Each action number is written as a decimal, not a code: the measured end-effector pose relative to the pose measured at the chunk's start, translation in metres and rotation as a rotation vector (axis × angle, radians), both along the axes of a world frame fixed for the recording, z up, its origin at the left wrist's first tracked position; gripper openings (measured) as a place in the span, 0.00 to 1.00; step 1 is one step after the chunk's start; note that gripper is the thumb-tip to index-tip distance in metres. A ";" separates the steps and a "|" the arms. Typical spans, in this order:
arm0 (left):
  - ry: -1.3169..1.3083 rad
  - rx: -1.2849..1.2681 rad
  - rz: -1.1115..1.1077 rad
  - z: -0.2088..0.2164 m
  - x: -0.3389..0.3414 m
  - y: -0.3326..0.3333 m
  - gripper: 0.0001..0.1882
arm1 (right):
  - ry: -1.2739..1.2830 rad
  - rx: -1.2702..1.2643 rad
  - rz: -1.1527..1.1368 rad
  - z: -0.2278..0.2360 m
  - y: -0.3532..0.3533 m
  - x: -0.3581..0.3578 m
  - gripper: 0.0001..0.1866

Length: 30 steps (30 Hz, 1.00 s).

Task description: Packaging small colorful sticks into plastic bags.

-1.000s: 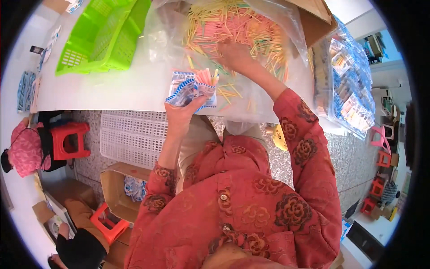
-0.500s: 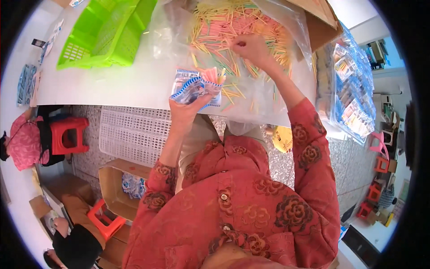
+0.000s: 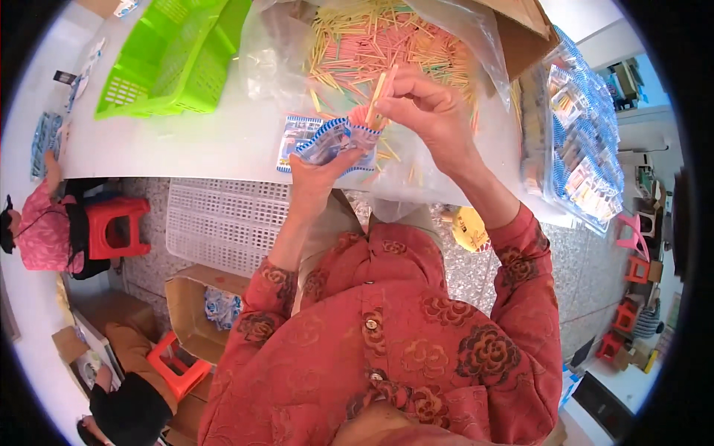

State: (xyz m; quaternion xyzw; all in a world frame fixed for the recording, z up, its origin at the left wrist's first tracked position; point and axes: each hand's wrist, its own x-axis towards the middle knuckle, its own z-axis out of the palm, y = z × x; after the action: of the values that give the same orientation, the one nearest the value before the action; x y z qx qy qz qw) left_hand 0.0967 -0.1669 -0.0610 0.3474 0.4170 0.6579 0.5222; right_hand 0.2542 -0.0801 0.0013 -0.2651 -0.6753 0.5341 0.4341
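Right hand (image 3: 428, 111) has brought pink sticks (image 3: 379, 93) to blue-striped packet (image 3: 335, 141).

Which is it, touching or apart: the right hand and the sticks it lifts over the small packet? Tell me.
Touching. The head view shows the right hand pinching a few sticks between its fingertips, their lower ends at the mouth of the packet in the left hand.

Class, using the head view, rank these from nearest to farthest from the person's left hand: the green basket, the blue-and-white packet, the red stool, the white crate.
1. Blue-and-white packet: held in the left hand.
2. White crate: just left of it, below the table edge.
3. Green basket: up and left, on the table.
4. Red stool: far left, on the floor.
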 end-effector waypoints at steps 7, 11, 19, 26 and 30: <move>0.011 0.008 0.007 0.003 0.001 -0.001 0.14 | -0.065 0.103 0.058 -0.009 -0.008 0.001 0.08; -0.017 0.028 0.003 0.005 -0.001 -0.001 0.15 | -0.117 0.099 0.069 0.009 -0.011 0.008 0.11; -0.008 0.017 -0.015 0.007 0.000 0.000 0.15 | -0.161 0.003 0.142 -0.016 -0.008 0.021 0.13; -0.048 0.030 0.020 -0.001 -0.001 -0.002 0.15 | -0.049 -0.111 0.059 -0.017 -0.010 0.026 0.07; -0.113 0.023 0.065 -0.007 -0.005 -0.003 0.14 | 0.114 -0.117 -0.067 -0.007 -0.016 0.045 0.06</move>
State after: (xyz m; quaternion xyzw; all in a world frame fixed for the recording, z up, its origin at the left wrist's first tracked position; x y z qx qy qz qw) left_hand 0.0918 -0.1700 -0.0676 0.3020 0.3902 0.6979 0.5191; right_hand 0.2988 -0.0962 -0.0061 -0.2813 -0.6078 0.5722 0.4733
